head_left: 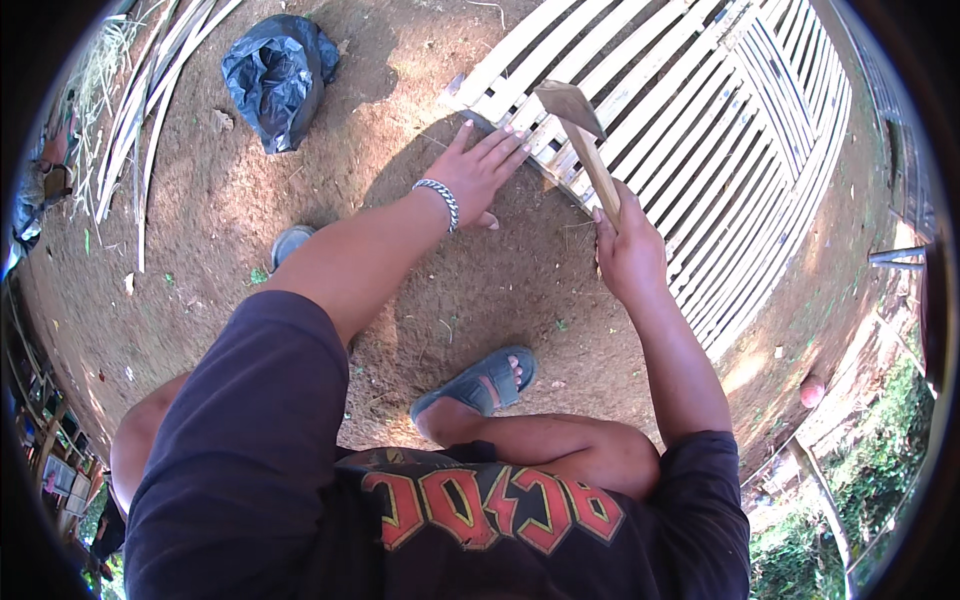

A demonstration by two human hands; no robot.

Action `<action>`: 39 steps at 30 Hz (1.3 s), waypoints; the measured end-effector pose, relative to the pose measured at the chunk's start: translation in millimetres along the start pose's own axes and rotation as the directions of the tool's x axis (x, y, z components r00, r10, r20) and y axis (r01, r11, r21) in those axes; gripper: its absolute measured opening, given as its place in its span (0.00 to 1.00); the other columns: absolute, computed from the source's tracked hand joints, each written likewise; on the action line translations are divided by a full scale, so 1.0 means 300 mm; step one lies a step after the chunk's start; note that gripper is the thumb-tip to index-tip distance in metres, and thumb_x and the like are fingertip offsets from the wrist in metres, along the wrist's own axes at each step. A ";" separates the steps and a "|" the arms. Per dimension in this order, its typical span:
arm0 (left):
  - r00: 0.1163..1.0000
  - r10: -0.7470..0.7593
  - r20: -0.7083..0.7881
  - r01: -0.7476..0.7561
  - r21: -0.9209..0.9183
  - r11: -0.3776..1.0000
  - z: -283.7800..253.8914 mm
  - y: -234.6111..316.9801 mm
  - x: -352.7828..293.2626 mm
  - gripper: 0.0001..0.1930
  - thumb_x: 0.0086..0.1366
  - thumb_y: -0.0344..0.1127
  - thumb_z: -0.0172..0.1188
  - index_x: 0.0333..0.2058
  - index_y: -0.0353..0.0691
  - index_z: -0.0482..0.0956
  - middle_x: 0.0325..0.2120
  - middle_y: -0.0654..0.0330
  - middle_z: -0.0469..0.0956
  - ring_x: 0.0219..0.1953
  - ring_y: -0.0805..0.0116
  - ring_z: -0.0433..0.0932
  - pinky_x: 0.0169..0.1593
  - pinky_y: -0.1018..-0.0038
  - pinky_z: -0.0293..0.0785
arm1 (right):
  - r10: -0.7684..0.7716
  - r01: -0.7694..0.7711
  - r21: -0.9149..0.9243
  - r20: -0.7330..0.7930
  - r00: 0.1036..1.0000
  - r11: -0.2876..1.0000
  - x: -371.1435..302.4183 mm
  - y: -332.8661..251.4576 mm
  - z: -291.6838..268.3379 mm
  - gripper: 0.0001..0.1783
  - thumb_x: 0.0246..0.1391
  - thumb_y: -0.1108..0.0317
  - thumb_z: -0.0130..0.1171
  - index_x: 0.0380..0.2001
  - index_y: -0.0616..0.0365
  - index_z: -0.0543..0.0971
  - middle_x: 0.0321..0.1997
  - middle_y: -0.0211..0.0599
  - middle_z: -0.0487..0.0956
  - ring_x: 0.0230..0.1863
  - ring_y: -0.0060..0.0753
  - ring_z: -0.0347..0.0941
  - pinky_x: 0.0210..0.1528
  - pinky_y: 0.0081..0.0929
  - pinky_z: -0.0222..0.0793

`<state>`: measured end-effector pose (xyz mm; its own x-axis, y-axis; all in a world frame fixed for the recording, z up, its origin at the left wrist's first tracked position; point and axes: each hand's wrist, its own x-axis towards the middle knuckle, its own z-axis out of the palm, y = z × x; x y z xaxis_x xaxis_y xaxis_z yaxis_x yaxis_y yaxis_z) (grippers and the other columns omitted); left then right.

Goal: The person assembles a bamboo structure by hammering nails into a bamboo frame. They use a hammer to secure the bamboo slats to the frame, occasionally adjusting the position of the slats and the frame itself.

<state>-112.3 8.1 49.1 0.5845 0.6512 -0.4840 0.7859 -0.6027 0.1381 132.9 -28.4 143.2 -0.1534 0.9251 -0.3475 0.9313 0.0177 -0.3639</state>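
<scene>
A panel of pale, narrow bamboo-like slats lies on the ground ahead and to the right, its slats fixed to crosspieces. My left hand, with a chain bracelet at the wrist, is stretched out at the panel's near left end. Its fingertips rest on the edge strip, fingers extended, holding nothing. In my right hand is a hatchet, gripped by the wooden handle. The broad, dark metal head is raised over the slats, just right of my left fingertips. Whether the head touches the panel I cannot tell.
A crumpled black plastic bag sits on the bare soil at the upper left. Long loose strips lie beyond it. My sandalled foot is below my hands. A reddish round object lies far right, near greenery.
</scene>
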 end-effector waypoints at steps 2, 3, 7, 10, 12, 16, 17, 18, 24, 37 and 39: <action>1.000 0.021 0.006 -0.021 0.014 1.000 -0.009 -0.004 0.005 0.64 0.56 0.70 0.68 0.78 0.45 0.40 0.80 0.59 0.43 0.81 0.63 0.40 0.80 0.47 0.39 | 0.067 -0.060 -0.069 0.099 0.993 0.996 0.006 0.013 -0.004 0.23 0.69 0.63 0.54 0.64 0.51 0.69 0.44 0.56 0.83 0.44 0.63 0.82 0.48 0.54 0.77; 0.999 0.029 0.018 -0.030 0.016 0.999 -0.014 -0.005 0.005 0.65 0.56 0.70 0.69 0.78 0.44 0.40 0.80 0.60 0.43 0.81 0.64 0.40 0.80 0.47 0.40 | 0.158 -0.125 -0.158 0.219 0.963 0.980 0.016 0.045 0.014 0.23 0.69 0.63 0.54 0.64 0.51 0.69 0.44 0.56 0.83 0.44 0.63 0.82 0.48 0.54 0.77; 0.997 0.061 0.048 -0.064 0.056 0.996 -0.016 -0.001 0.003 0.65 0.55 0.67 0.71 0.78 0.43 0.40 0.80 0.61 0.42 0.81 0.64 0.40 0.80 0.48 0.40 | 0.100 -0.054 -0.233 0.191 0.976 0.971 0.016 0.120 0.020 0.24 0.70 0.61 0.56 0.65 0.52 0.67 0.39 0.57 0.84 0.40 0.61 0.83 0.43 0.54 0.78; 0.999 0.045 -0.003 -0.044 0.048 0.998 -0.002 -0.007 -0.004 0.65 0.56 0.66 0.72 0.78 0.43 0.39 0.80 0.61 0.42 0.81 0.64 0.41 0.80 0.48 0.40 | 0.014 -0.014 -0.024 0.011 1.000 1.000 0.001 0.054 0.011 0.23 0.70 0.61 0.54 0.64 0.52 0.68 0.41 0.56 0.83 0.41 0.61 0.83 0.44 0.55 0.78; 0.999 0.033 0.015 -0.034 0.055 0.998 -0.006 -0.013 -0.010 0.65 0.56 0.65 0.71 0.78 0.42 0.40 0.80 0.61 0.42 0.81 0.64 0.41 0.80 0.48 0.40 | -0.031 0.036 0.043 -0.095 0.995 0.998 -0.031 0.050 0.045 0.23 0.70 0.61 0.54 0.64 0.53 0.68 0.43 0.58 0.83 0.42 0.64 0.82 0.44 0.55 0.79; 0.998 0.054 0.020 -0.055 0.093 0.994 -0.015 -0.009 0.005 0.65 0.55 0.64 0.72 0.78 0.42 0.40 0.80 0.60 0.44 0.81 0.65 0.42 0.80 0.48 0.41 | 0.179 -0.132 -0.198 0.244 0.953 0.971 -0.008 0.114 0.091 0.24 0.69 0.64 0.55 0.65 0.54 0.67 0.40 0.59 0.84 0.41 0.65 0.83 0.44 0.54 0.79; 0.999 0.053 0.010 -0.053 0.098 0.994 -0.014 -0.013 0.021 0.65 0.55 0.64 0.73 0.78 0.42 0.40 0.80 0.60 0.44 0.81 0.65 0.42 0.80 0.48 0.41 | 0.119 -0.100 -0.129 0.157 0.980 0.987 -0.009 0.135 0.093 0.24 0.69 0.63 0.55 0.65 0.54 0.68 0.40 0.59 0.84 0.41 0.65 0.83 0.45 0.54 0.79; 0.999 0.052 0.001 -0.052 0.104 0.993 -0.013 -0.020 0.041 0.65 0.55 0.63 0.73 0.78 0.42 0.41 0.80 0.60 0.44 0.81 0.65 0.42 0.80 0.48 0.41 | 0.064 -0.060 -0.064 0.065 0.996 0.996 -0.008 0.155 0.091 0.23 0.69 0.63 0.55 0.64 0.55 0.69 0.40 0.59 0.84 0.41 0.65 0.83 0.45 0.55 0.80; 0.999 0.048 0.008 -0.048 0.039 0.998 -0.004 -0.010 0.000 0.66 0.53 0.63 0.74 0.78 0.42 0.41 0.80 0.59 0.44 0.81 0.65 0.42 0.80 0.47 0.41 | 0.043 -0.037 0.117 -0.051 0.998 0.992 -0.060 0.113 0.140 0.21 0.70 0.61 0.57 0.63 0.53 0.72 0.43 0.57 0.84 0.39 0.57 0.85 0.45 0.55 0.80; 0.997 0.066 0.031 -0.067 0.003 0.998 -0.014 -0.005 -0.008 0.64 0.54 0.59 0.76 0.78 0.40 0.44 0.79 0.60 0.46 0.81 0.63 0.43 0.79 0.46 0.40 | 0.139 -0.129 -0.071 0.165 0.976 0.989 -0.057 0.157 0.158 0.19 0.68 0.60 0.57 0.57 0.56 0.71 0.38 0.61 0.83 0.41 0.67 0.81 0.45 0.58 0.77; 0.999 0.052 -0.001 -0.052 -0.004 0.999 -0.007 -0.001 0.000 0.63 0.56 0.62 0.73 0.78 0.40 0.43 0.79 0.58 0.46 0.81 0.62 0.42 0.79 0.47 0.40 | 0.147 -0.153 0.031 0.130 0.981 0.988 -0.068 0.170 0.142 0.21 0.68 0.63 0.57 0.58 0.58 0.67 0.35 0.67 0.81 0.41 0.72 0.79 0.42 0.59 0.74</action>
<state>-112.2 9.1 50.9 0.6251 0.6192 -0.4752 0.7549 -0.6344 0.1664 169.4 -62.6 94.9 -0.0560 0.8604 -0.5066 0.9331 -0.1354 -0.3332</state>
